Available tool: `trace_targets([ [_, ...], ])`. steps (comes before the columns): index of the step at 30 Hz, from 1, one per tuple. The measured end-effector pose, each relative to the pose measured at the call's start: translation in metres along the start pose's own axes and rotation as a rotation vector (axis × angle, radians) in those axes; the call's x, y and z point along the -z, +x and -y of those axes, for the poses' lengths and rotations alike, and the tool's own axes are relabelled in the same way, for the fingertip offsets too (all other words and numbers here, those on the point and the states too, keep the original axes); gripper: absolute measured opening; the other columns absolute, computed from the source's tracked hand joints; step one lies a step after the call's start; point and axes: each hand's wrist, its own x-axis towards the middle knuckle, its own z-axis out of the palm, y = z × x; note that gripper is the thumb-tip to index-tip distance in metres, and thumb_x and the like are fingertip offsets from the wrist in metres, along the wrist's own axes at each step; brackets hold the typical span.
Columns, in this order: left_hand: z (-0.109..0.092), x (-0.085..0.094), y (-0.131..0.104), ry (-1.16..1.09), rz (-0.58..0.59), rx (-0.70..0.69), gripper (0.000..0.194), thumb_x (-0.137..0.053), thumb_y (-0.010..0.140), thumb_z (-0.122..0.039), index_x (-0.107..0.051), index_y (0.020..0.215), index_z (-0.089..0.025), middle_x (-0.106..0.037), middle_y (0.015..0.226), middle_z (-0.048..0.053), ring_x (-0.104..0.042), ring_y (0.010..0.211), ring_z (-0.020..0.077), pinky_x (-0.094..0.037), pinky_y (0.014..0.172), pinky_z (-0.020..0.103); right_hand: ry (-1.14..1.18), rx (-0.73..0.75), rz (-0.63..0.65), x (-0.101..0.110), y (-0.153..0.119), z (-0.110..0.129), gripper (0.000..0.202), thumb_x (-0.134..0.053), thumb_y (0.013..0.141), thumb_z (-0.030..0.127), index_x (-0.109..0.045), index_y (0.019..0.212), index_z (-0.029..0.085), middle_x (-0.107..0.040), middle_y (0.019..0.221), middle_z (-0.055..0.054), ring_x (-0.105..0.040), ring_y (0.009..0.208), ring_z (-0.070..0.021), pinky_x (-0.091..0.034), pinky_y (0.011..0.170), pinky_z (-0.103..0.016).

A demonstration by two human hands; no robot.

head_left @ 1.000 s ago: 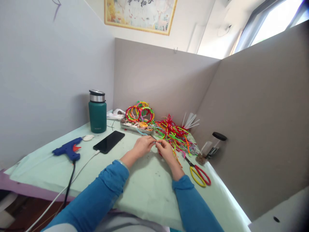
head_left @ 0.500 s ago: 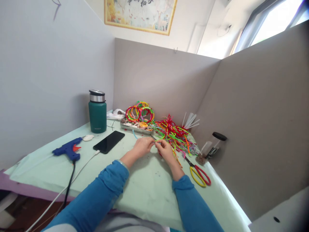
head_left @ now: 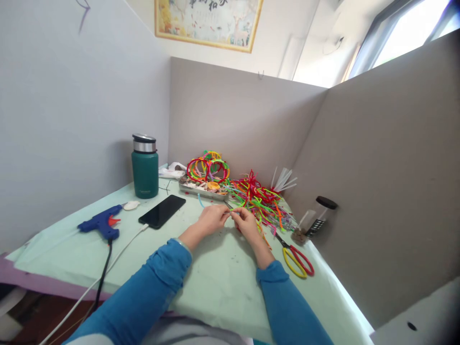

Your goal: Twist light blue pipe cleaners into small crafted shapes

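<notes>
My left hand and my right hand meet over the middle of the table, fingertips pinched close together. Between them is a thin pipe cleaner, mostly covered by the fingers. A light-blue pipe cleaner end sticks out beyond my left hand; whether it is the same piece I cannot tell. Just past the fingertips, a dark pointed tool tip shows in part. A tangled heap of colourful pipe cleaners lies behind and to the right of my right hand. Scissors with one yellow and one red handle rest right of my right wrist.
A metal tray holds small pieces, with pipe cleaner rings on top. Left stand a green bottle, a phone on a white cable and a blue glue gun. A black-lidded jar leans at right near white sticks.
Both hands stay in almost the same place, with only a slight shift of the fingertips. Nothing else has visibly moved.
</notes>
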Motion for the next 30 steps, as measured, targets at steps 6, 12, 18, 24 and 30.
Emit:
trace_targets([
  [6, 0.001, -0.001, 0.000, 0.006, -0.016, -0.003, 0.025, -0.044, 0.089, -0.032, -0.066, 0.091, -0.020, -0.068, 0.086, 0.005, -0.061, 0.080, 0.0169, -0.042, 0.069, 0.024, 0.017, 0.002, -0.010, 0.000, -0.001, 0.004, 0.032, -0.063, 0.072, 0.048, -0.060, 0.083, 0.018, -0.046, 0.050, 0.006, -0.042, 0.044, -0.0107, -0.033, 0.044, -0.023],
  [12, 0.000, 0.001, 0.000, -0.008, -0.026, 0.019, 0.025, -0.043, 0.090, -0.032, -0.065, 0.089, -0.020, -0.068, 0.087, 0.005, -0.061, 0.079, 0.0163, -0.041, 0.066, 0.023, 0.036, 0.018, -0.003, -0.001, 0.000, 0.003, 0.033, -0.061, 0.074, 0.048, -0.059, 0.088, 0.018, -0.054, 0.060, 0.003, -0.045, 0.047, -0.0109, -0.037, 0.047, -0.024],
  [18, 0.000, 0.002, 0.000, 0.010, 0.001, 0.055, 0.026, -0.042, 0.090, -0.033, -0.064, 0.084, -0.020, -0.068, 0.081, 0.005, -0.060, 0.074, 0.0163, -0.038, 0.062, 0.023, 0.031, -0.007, 0.002, -0.001, -0.001, 0.006, 0.032, -0.060, 0.074, 0.046, -0.058, 0.088, 0.018, -0.054, 0.060, 0.003, -0.045, 0.047, -0.0108, -0.036, 0.046, -0.024],
  [24, 0.001, 0.002, 0.001, 0.004, 0.048, 0.051, 0.028, -0.040, 0.090, -0.033, -0.063, 0.082, -0.019, -0.066, 0.075, 0.004, -0.059, 0.070, 0.0158, -0.035, 0.059, 0.023, 0.032, -0.003, 0.003, -0.001, -0.003, 0.010, 0.031, -0.060, 0.074, 0.045, -0.059, 0.089, 0.017, -0.054, 0.059, 0.004, -0.044, 0.046, -0.0104, -0.035, 0.046, -0.024],
  [30, -0.001, 0.005, 0.000, -0.026, 0.082, 0.055, 0.029, -0.039, 0.089, -0.032, -0.062, 0.079, -0.018, -0.065, 0.071, 0.004, -0.058, 0.067, 0.0154, -0.036, 0.058, 0.023, 0.043, 0.013, 0.011, -0.001, -0.002, 0.010, 0.032, -0.060, 0.074, 0.047, -0.059, 0.088, 0.018, -0.055, 0.062, 0.003, -0.044, 0.046, -0.0099, -0.035, 0.044, -0.023],
])
